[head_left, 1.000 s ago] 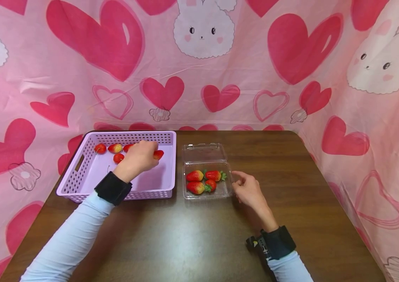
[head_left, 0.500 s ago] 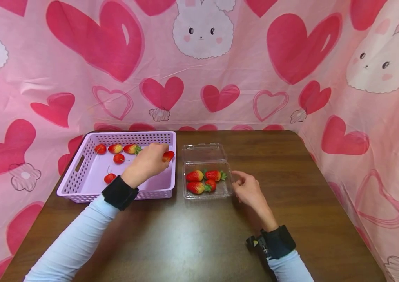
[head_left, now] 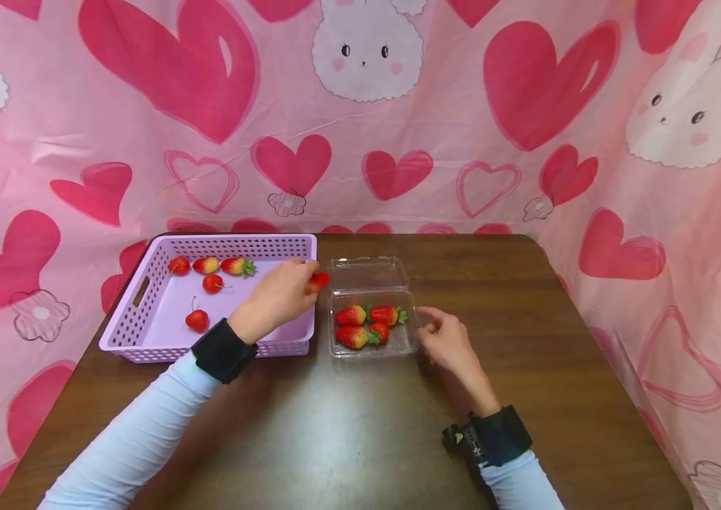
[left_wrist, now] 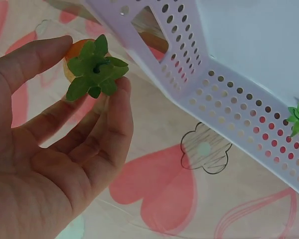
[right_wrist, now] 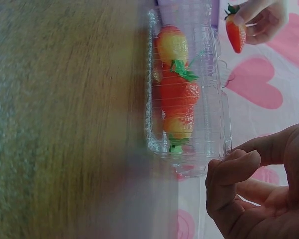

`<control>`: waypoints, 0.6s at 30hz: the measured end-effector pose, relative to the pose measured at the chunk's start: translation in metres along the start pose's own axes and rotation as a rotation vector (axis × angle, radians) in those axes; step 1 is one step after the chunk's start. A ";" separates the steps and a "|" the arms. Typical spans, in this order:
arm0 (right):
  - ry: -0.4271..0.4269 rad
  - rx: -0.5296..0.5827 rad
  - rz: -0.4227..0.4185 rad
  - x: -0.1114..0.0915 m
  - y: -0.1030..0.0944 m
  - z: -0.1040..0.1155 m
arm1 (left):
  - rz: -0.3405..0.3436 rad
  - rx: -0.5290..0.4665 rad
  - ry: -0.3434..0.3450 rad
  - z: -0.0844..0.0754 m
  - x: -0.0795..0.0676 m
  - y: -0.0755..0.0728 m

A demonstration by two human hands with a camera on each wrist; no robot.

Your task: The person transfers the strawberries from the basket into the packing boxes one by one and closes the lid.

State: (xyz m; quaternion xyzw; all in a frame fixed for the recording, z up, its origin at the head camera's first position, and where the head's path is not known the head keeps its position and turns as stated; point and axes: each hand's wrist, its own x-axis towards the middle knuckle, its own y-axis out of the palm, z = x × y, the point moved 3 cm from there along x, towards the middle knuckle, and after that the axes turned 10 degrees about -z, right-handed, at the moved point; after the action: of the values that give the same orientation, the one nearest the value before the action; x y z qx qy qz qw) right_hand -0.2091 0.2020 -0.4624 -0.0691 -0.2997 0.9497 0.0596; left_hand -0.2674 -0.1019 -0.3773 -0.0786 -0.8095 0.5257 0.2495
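Note:
Over the right end of the purple basket (head_left: 284, 348), my left hand (head_left: 279, 296) pinches a strawberry (head_left: 319, 282) between thumb and fingers. Its green leafy cap (left_wrist: 97, 69) faces the left wrist camera, and in the right wrist view its red tip points down. Beside the basket, a clear plastic clamshell box (head_left: 406, 341) stands with its lid (head_left: 367, 274) folded back. Several strawberries (head_left: 351, 336) lie inside the box. At the box's right side, my right hand (head_left: 452, 345) pinches the rim between thumb and bent index finger.
In the basket, two strawberries (head_left: 234, 265) and several round red fruits (head_left: 197, 320), some with stems, lie spread out. A pink curtain (head_left: 450, 106) with hearts and rabbits hangs behind the brown wooden table (head_left: 360, 432).
My left hand has moved right with the strawberry, from inside the basket to its right rim near the box. The right hand has stayed at the box's edge.

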 end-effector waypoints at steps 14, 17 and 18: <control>-0.009 0.007 -0.002 -0.001 0.000 0.001 | 0.024 -0.027 0.063 -0.017 -0.001 0.010; -0.011 0.006 -0.002 -0.001 0.000 0.001 | 0.025 -0.024 0.078 -0.021 -0.003 0.014; -0.010 0.006 -0.001 -0.001 0.000 0.000 | 0.022 -0.022 0.089 -0.022 -0.004 0.016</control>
State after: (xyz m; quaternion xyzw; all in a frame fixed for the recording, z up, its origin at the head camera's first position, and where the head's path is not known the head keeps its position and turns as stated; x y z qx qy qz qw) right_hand -0.2079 0.2017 -0.4618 -0.0640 -0.2970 0.9509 0.0589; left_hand -0.2554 -0.0785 -0.3856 -0.1134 -0.8025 0.5153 0.2786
